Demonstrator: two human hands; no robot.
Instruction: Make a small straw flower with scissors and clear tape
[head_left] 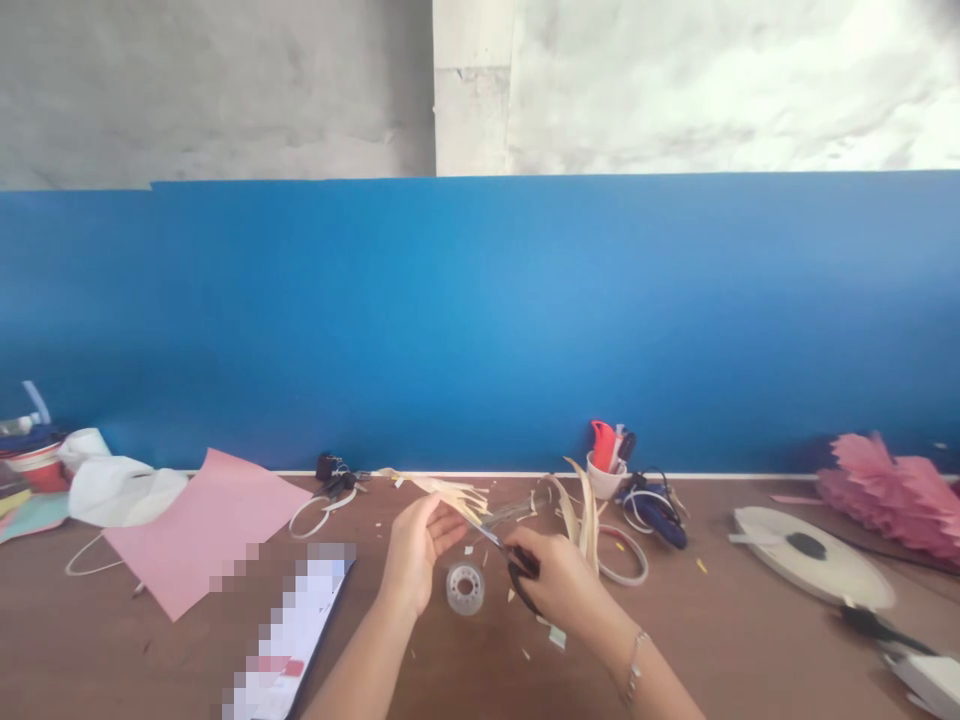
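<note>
My left hand (421, 548) pinches a bundle of pale cream strips (457, 493) whose cut ends fan out to the right. Black-handled scissors (521, 582) are gripped in my right hand (559, 580). Their blades point up and left and reach the strips beside my left fingertips. Whether the blades are closed on a strip is too small to tell. Below the blades, between my hands, lies a roll of clear tape (465, 588). Long dry cream strips (589, 515) stand curled just behind my right hand.
Small scraps (556, 637) lie scattered around my hands. Pink paper (202, 535), a white mask (124, 490) and a phone-like slab (300, 640) are at left. A pen cup (604, 478), a white ring (630, 560), an oval white device (814, 555) and pink ruffled paper (892, 495) stand right. A blue partition (480, 320) closes the back.
</note>
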